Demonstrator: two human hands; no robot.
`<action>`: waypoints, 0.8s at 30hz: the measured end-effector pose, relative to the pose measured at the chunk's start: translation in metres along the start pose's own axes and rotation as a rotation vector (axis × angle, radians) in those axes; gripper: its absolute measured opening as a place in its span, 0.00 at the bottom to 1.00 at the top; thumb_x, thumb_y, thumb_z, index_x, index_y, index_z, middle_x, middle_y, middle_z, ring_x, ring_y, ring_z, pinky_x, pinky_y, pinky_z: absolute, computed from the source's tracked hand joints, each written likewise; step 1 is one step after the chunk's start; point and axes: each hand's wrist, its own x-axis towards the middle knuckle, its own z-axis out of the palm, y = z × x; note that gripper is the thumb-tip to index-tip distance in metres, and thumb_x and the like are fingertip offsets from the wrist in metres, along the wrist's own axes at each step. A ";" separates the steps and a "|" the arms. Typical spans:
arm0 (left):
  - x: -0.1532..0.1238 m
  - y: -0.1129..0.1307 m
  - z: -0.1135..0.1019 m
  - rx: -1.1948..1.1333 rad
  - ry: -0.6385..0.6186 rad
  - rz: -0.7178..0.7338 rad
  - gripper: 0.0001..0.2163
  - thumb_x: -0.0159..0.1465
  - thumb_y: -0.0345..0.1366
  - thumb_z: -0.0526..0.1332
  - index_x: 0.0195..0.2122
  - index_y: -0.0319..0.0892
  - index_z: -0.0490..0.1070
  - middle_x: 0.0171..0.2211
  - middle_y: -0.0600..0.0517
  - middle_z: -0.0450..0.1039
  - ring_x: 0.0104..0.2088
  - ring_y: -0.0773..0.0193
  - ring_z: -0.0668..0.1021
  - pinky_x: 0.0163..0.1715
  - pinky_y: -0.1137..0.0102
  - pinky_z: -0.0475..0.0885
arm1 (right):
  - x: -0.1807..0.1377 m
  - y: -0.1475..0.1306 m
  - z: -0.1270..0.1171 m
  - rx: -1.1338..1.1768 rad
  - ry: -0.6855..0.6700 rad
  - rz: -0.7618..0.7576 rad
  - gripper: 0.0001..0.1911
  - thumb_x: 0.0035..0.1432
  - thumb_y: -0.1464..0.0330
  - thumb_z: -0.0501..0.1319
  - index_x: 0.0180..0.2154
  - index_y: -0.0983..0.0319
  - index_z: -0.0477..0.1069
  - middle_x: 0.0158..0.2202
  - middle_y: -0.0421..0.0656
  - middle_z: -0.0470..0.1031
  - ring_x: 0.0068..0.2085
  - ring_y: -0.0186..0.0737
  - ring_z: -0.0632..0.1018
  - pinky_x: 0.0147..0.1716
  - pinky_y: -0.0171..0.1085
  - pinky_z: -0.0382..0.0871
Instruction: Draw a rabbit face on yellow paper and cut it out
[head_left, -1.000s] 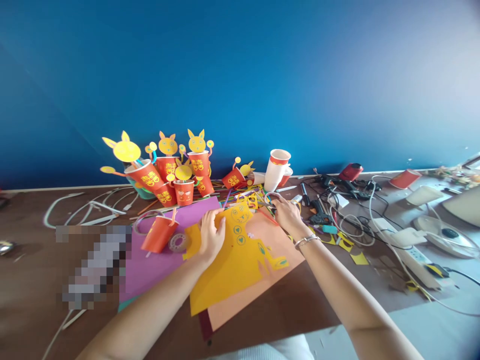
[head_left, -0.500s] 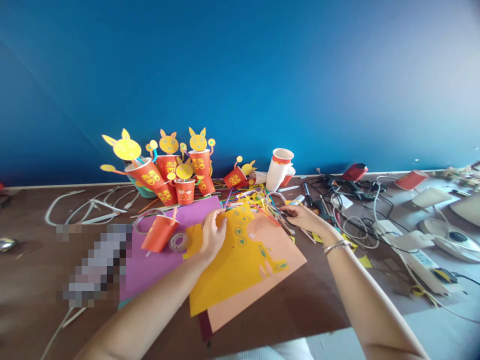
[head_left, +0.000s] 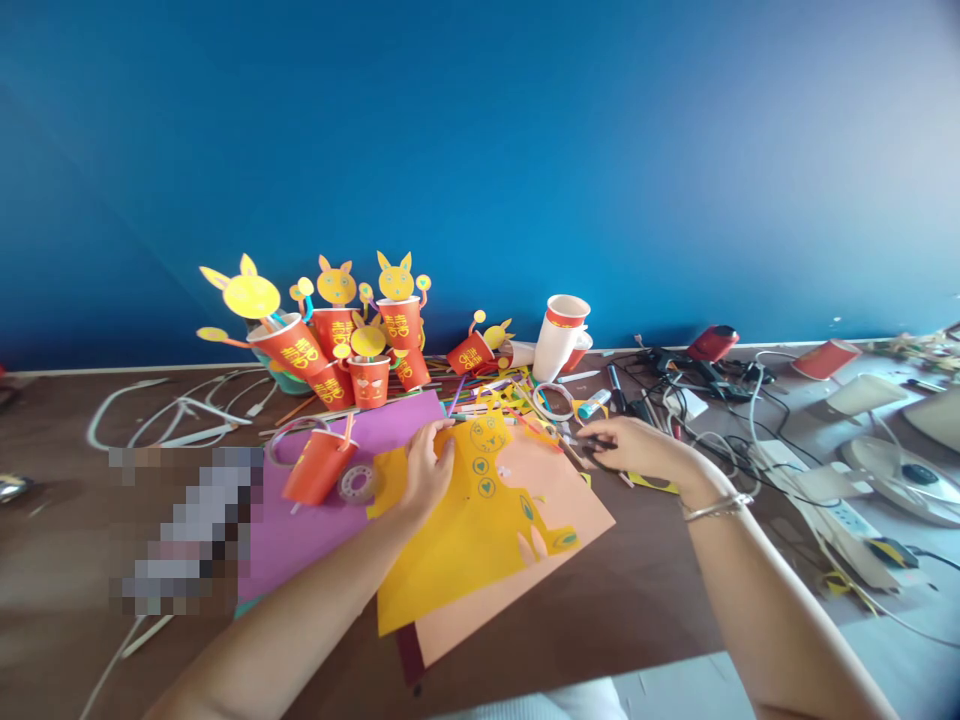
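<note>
My left hand is at the upper left edge of a yellow paper sheet, fingers curled and thumb against it. Drawn on this sheet are a cat-like face, small hearts in circles and ear shapes; its right edge is cut unevenly. Beneath it lies a peach sheet. To the right of the papers, my right hand is closed around a slim, dark-handled tool, which looks like scissors pointing left. Its far end blends into the clutter of straws and scraps.
Red paper cups with yellow animal heads stand at the back left. A red cup and a tape roll rest on purple paper. Tall white cups stand behind. Cables and a power strip lie at right.
My right hand has moved right and slightly toward me, out of the clutter, with the dark-handled tool in it. My left hand stays on the yellow sheet.
</note>
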 end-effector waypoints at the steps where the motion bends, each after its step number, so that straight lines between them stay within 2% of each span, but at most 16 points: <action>1: 0.000 0.000 0.000 -0.007 0.003 -0.002 0.09 0.59 0.33 0.56 0.41 0.43 0.69 0.42 0.46 0.75 0.45 0.55 0.75 0.48 0.58 0.68 | 0.000 0.001 0.003 0.113 -0.081 -0.084 0.19 0.47 0.63 0.63 0.44 0.59 0.76 0.30 0.42 0.76 0.30 0.38 0.73 0.28 0.33 0.63; 3: -0.001 0.001 0.000 -0.019 0.008 -0.001 0.09 0.60 0.34 0.55 0.42 0.43 0.69 0.42 0.46 0.75 0.45 0.55 0.75 0.49 0.58 0.68 | 0.000 -0.002 0.012 0.290 -0.212 -0.225 0.19 0.47 0.63 0.64 0.43 0.61 0.76 0.29 0.40 0.75 0.29 0.35 0.72 0.28 0.32 0.64; 6: -0.001 0.002 0.000 -0.030 0.008 0.009 0.09 0.61 0.34 0.55 0.41 0.43 0.69 0.42 0.46 0.75 0.45 0.55 0.76 0.49 0.58 0.68 | 0.002 -0.013 0.023 0.353 -0.272 -0.300 0.16 0.49 0.64 0.62 0.41 0.61 0.76 0.31 0.41 0.75 0.29 0.34 0.71 0.27 0.31 0.63; 10: -0.001 0.003 0.000 -0.036 0.009 0.019 0.09 0.60 0.34 0.55 0.41 0.43 0.69 0.41 0.46 0.75 0.44 0.55 0.76 0.47 0.58 0.69 | 0.009 -0.025 0.034 0.397 -0.321 -0.292 0.14 0.51 0.64 0.61 0.40 0.61 0.76 0.29 0.40 0.73 0.27 0.32 0.68 0.25 0.31 0.60; 16: -0.001 0.000 0.001 -0.057 -0.009 0.039 0.09 0.60 0.32 0.55 0.41 0.42 0.69 0.41 0.45 0.75 0.44 0.55 0.76 0.46 0.58 0.70 | 0.023 -0.027 0.048 0.429 -0.380 -0.314 0.21 0.48 0.58 0.66 0.41 0.64 0.75 0.29 0.41 0.71 0.28 0.32 0.67 0.26 0.31 0.60; 19: -0.002 0.000 0.002 -0.073 -0.012 0.047 0.09 0.60 0.32 0.55 0.41 0.42 0.69 0.41 0.45 0.75 0.44 0.55 0.76 0.47 0.59 0.70 | 0.025 -0.029 0.052 0.468 -0.426 -0.316 0.21 0.51 0.59 0.64 0.45 0.64 0.74 0.30 0.41 0.71 0.27 0.31 0.66 0.25 0.30 0.58; 24: -0.002 0.001 0.001 -0.074 -0.017 0.050 0.09 0.60 0.32 0.55 0.41 0.42 0.69 0.41 0.46 0.76 0.44 0.56 0.76 0.47 0.59 0.70 | 0.025 -0.035 0.054 0.520 -0.410 -0.301 0.20 0.53 0.65 0.61 0.47 0.63 0.73 0.30 0.42 0.72 0.26 0.30 0.66 0.22 0.29 0.57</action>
